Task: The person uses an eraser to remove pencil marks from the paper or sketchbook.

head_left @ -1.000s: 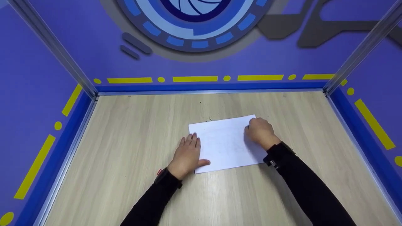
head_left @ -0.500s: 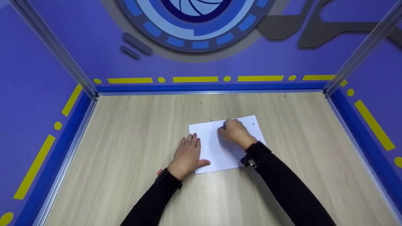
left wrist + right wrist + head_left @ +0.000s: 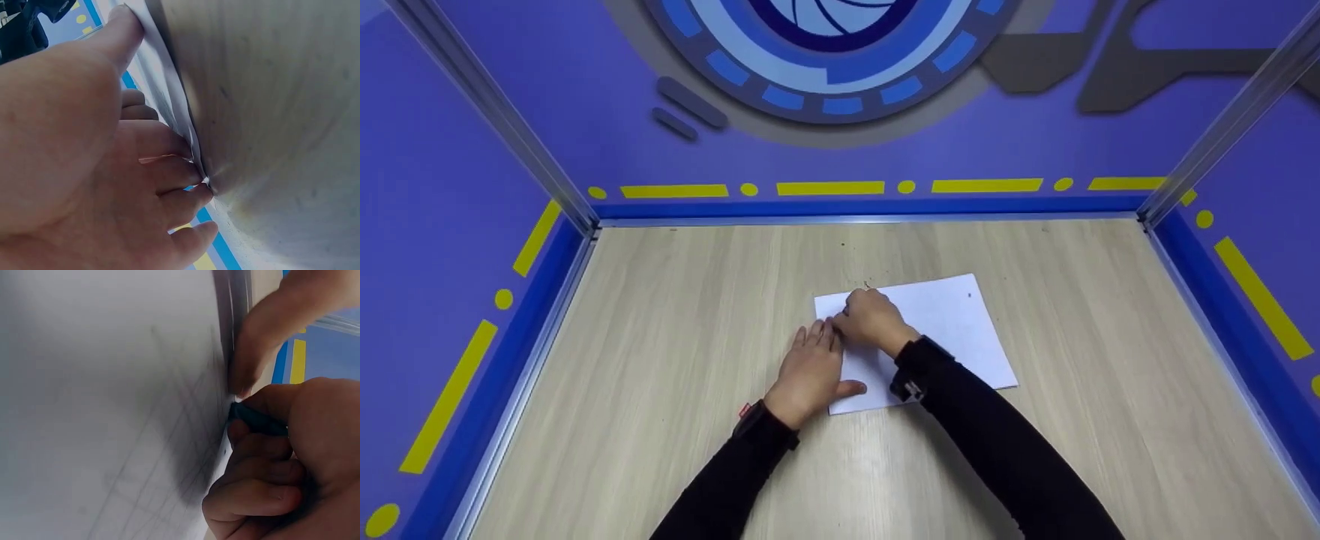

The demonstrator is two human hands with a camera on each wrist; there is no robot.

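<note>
A white sheet of paper (image 3: 945,330) lies slightly turned on the table. My left hand (image 3: 808,375) rests spread on its left edge, thumb stretched over the lower left part. In the left wrist view the paper's edge (image 3: 179,101) runs along the fingertips. Near the sheet's upper left, my right hand (image 3: 874,319) grips a small dark teal object (image 3: 259,421) with curled fingers, its tip down at the paper. Most of that object is hidden in the fist, so I cannot tell its kind. Faint crossing grey lines (image 3: 146,467) mark the sheet in the right wrist view.
Small dark crumbs (image 3: 867,284) lie by the sheet's top edge, and a dark speck (image 3: 969,295) sits near its upper right corner. Wood-grain tabletop (image 3: 660,322) surrounds the paper, bounded by blue panels (image 3: 840,165) with metal framing.
My right hand has swept left across the sheet from its right edge to beside the left fingers, uncovering the dark speck at upper right. The left hand stays in place.
</note>
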